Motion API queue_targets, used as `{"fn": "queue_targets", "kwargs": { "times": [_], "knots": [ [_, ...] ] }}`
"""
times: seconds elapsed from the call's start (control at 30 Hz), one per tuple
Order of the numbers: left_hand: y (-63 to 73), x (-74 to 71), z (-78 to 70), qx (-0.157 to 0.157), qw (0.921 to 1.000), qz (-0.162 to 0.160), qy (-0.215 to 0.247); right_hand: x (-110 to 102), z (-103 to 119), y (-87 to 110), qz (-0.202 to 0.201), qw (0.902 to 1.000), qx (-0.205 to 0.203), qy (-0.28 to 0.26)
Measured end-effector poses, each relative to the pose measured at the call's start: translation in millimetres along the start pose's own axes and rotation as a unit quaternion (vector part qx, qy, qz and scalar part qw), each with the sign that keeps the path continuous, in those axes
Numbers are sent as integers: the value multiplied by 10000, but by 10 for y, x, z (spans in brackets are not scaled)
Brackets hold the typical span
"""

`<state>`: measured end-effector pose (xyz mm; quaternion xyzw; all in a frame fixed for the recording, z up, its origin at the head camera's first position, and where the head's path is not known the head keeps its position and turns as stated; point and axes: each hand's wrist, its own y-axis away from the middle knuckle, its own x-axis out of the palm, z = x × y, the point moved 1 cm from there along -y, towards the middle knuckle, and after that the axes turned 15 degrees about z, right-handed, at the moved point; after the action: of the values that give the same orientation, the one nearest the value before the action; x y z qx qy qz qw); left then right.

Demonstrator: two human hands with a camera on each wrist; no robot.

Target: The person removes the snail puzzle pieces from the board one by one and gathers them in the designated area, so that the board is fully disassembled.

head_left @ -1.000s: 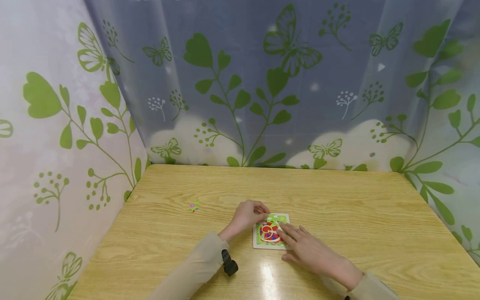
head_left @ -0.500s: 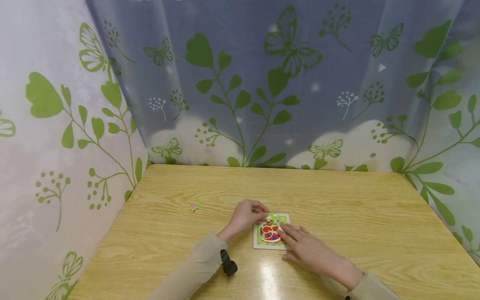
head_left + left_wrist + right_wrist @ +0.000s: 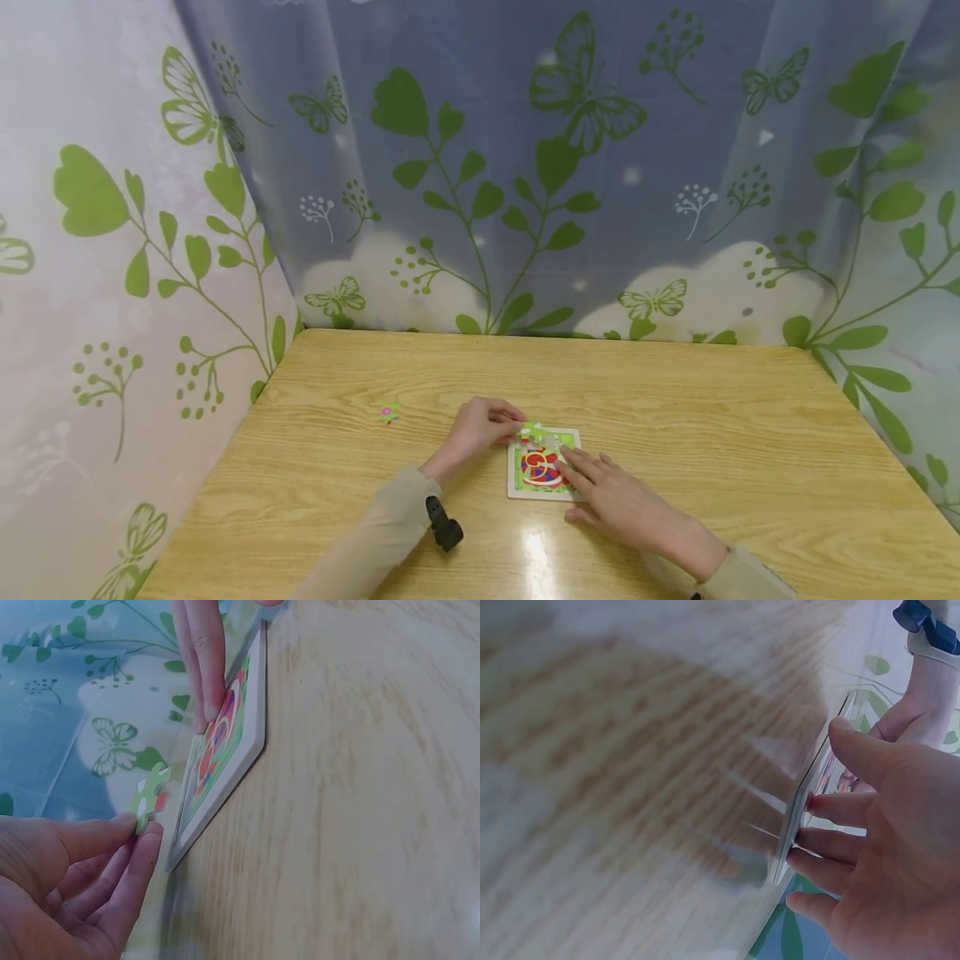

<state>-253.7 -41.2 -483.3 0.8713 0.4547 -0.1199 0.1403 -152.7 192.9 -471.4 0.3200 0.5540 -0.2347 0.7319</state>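
Note:
My left hand (image 3: 480, 431) pinches a green jigsaw piece (image 3: 151, 796) with a bit of red and white between thumb and fingers. The piece is raised at the upper left corner of a small square puzzle board (image 3: 512, 483) with a pale frame. Red, blue and green picture pieces lie in the board, and a bare strip shows along its upper left part. My right hand (image 3: 622, 504) rests with extended fingers on the right side of the board. In the right wrist view its fingertips touch the board (image 3: 799, 802) near the edge.
Another small green piece with a pink spot (image 3: 389, 412) lies on the wooden table (image 3: 675, 400), left of the board. A patterned curtain (image 3: 480, 167) with green leaves and butterflies stands behind the table and along both sides.
My left hand has lifted the green jigsaw piece out of the board's upper left corner and moved slightly left. My right hand stays in place on the board.

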Motion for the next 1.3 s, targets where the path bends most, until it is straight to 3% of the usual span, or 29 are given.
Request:
{"fn": "queue_targets", "kwargs": {
  "times": [0.2,0.53,0.97,1.3],
  "knots": [
    [41,-125,35,-236,9995,-125,147,-6,1,-4,106,9999,45,-59],
    [172,-369,147,-293,9990,-344,37,2,1,-1,88,9999,20,-74],
    [337,-729,268,-586,9935,-958,161,2,-6,1,79,9999,6,-66],
    [462,-1075,340,-819,9890,-1218,-159,11,-6,0,11,10000,-11,-16]
  ]
}}
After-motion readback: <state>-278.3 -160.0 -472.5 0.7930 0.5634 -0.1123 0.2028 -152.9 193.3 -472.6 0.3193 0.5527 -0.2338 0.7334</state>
